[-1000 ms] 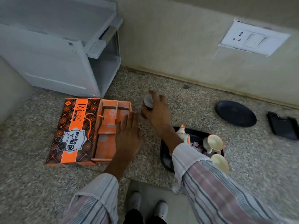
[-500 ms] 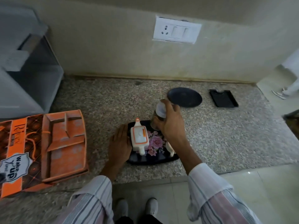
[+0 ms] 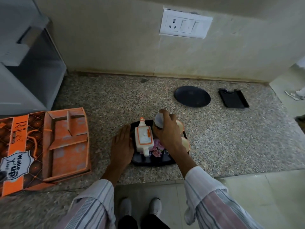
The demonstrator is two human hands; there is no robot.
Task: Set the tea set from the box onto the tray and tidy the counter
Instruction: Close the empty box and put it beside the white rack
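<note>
Teapot (image 3: 144,138) + 2 cups (image 3: 184,143) on tray (image 3: 153,161); box (image 3: 66,144) looks empty; your right hand (image 3: 166,131) grips jar (image 3: 158,121) over tray, left hand (image 3: 123,144) flat, open at tray edge; counter (image 3: 231,138) tidy-up left

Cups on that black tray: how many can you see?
2. One cream, orange-rimmed cup sits at the black flowered tray's far right corner, the other cup just nearer. The right hand may hide more.

Speckled granite counter (image 3: 115,100) before me, meeting a cream wall (image 3: 107,38) along its far edge. White socket-and-switch plate (image 3: 185,25) on that wall (one socket, two rockers). Grey-white appliance (image 3: 24,71) at the counter's far-left corner. Pale glossy floor tiles (image 3: 247,195) below my feet; light dim, even.
</note>
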